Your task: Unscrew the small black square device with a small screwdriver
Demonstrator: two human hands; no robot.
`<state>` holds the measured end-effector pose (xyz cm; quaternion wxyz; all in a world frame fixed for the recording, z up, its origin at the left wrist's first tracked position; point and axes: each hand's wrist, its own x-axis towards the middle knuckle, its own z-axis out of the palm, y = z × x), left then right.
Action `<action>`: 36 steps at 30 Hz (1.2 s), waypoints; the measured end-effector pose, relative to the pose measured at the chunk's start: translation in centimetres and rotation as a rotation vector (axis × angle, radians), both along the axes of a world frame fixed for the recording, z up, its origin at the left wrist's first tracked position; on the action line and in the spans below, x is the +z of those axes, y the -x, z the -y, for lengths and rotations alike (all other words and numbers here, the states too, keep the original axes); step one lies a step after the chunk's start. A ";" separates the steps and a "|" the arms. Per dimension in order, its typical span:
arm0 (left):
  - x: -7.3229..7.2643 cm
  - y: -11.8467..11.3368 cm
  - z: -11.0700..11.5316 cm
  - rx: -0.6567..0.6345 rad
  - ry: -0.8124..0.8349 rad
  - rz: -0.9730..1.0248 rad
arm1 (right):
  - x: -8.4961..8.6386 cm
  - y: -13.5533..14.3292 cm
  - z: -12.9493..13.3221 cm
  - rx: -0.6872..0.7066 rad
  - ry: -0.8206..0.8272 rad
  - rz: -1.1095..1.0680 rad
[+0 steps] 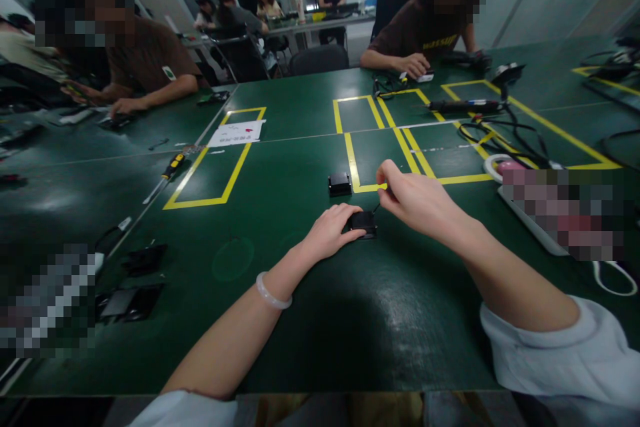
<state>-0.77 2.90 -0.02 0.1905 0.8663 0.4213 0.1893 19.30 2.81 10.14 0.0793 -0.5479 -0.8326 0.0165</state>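
Observation:
On the green table, my left hand (333, 228) grips a small black box-shaped part (363, 223) by its left side, thumb along the near edge. My right hand (407, 197) is closed in a pinch just beyond and to the right of it. From its fingers a thin dark rod (377, 209) slants down to the far right corner of the part; its handle, if any, is hidden. A similar black part (340, 184) lies just beyond my left hand, touched by neither hand.
A yellow-and-black screwdriver (175, 165) and black parts (131, 302) lie to the left. A paper sheet (237, 133) rests across yellow tape. At right are a pen-shaped black tool (465, 107), cables and a roll of tape (493, 168). Two people (150, 73) work across the table.

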 end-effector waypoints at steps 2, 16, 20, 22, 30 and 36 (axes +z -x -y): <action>0.0 0.0 0.0 -0.002 -0.002 0.001 | 0.0 0.0 0.0 -0.006 -0.009 -0.008; -0.1 0.0 0.0 0.000 -0.003 -0.002 | -0.2 -0.1 -0.1 0.012 -0.020 -0.043; 0.1 0.0 0.0 0.001 0.005 -0.005 | -0.3 0.0 -0.2 0.009 -0.040 -0.030; 0.2 0.0 0.0 0.003 0.009 -0.009 | -0.3 0.1 -0.2 0.004 -0.048 -0.005; 0.2 -0.1 0.1 0.005 0.011 -0.006 | 0.0 0.3 0.0 -0.013 -0.014 0.038; 0.0 0.0 0.1 0.001 -0.003 0.000 | 0.0 0.1 0.0 0.005 -0.010 -0.009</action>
